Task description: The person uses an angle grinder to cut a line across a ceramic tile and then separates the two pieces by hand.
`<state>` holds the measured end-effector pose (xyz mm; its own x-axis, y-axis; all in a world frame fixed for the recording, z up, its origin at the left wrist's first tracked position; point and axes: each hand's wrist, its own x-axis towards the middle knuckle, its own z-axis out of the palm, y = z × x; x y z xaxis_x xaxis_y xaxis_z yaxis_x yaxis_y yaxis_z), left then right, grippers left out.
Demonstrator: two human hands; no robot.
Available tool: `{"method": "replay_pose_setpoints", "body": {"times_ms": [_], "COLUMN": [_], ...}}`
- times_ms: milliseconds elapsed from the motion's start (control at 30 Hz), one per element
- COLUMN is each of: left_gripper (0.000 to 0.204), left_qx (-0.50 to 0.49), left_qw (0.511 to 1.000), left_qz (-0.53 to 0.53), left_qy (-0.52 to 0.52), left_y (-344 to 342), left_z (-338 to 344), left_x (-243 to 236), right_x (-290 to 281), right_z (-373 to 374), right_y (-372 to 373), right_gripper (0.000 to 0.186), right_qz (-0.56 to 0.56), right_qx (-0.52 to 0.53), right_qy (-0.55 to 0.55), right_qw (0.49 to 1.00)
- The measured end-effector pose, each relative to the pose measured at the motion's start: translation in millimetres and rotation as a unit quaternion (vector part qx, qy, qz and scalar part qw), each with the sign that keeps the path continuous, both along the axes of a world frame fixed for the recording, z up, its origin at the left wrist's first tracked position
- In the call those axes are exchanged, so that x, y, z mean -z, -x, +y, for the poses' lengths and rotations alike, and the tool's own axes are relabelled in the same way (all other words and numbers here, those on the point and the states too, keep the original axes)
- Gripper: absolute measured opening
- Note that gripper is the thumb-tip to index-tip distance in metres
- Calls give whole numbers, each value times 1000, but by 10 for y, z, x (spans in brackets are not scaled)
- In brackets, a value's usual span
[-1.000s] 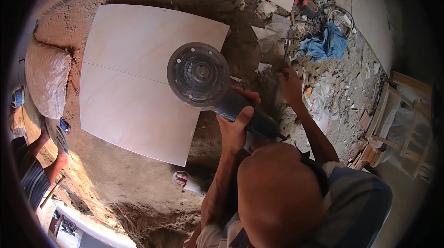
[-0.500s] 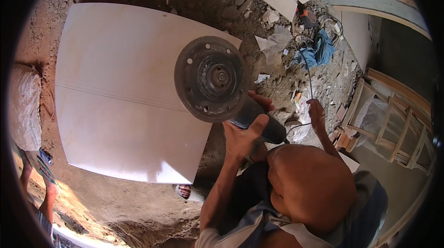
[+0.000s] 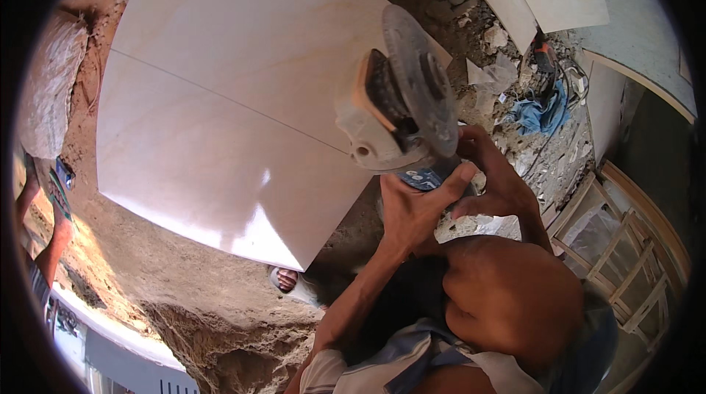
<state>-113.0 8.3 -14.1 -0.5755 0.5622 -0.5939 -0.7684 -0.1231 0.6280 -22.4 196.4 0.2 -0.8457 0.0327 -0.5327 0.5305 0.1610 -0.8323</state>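
An angle grinder (image 3: 375, 137) with a pale head and a dark round disc (image 3: 419, 78) is raised above a large cream tile (image 3: 243, 85). My left hand (image 3: 419, 206) is closed around its dark body, thumb on top. My right hand (image 3: 504, 181) curls about the rear of the same body, its fingertips partly hidden behind the disc and my left thumb. A thin dark line runs across the tile and passes behind the grinder's head. The disc stands tilted, apart from the tile. My bent knee (image 3: 507, 298) is just below my hands.
Rubble, a blue cloth (image 3: 540, 111) and an orange-and-black tool (image 3: 544, 56) lie at the far right. Wooden frames (image 3: 625, 254) lean at right. A whitish sack (image 3: 51, 85) and another person's arm (image 3: 55, 240) are at left. Broken ground edges the front.
My right hand has let go of the cord and come to the grinder. The grinder has turned, its disc now nearly edge-on. The view has shifted, with the tile now appearing rotated.
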Motion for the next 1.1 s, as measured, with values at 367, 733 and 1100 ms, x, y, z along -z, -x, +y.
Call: {"method": "replay_pose_setpoints", "body": {"times_ms": [367, 733, 1100], "left_gripper": [86, 65, 69], "left_qx": [86, 83, 81], "left_qw": [957, 977, 986], "left_qz": [245, 182, 132], "left_qy": [128, -75, -60], "left_y": [-473, -131, -222], "left_z": [132, 107, -21], "left_x": [-46, -968, -908], "right_x": [34, -78, 87], "right_z": [-354, -352, -841], "right_y": [-446, -280, -72], "right_gripper": [103, 80, 71], "right_qz": [-68, 250, 236], "right_qx": [115, 26, -102], "right_qy": [12, 634, 826], "right_qw": [991, 731, 502]}}
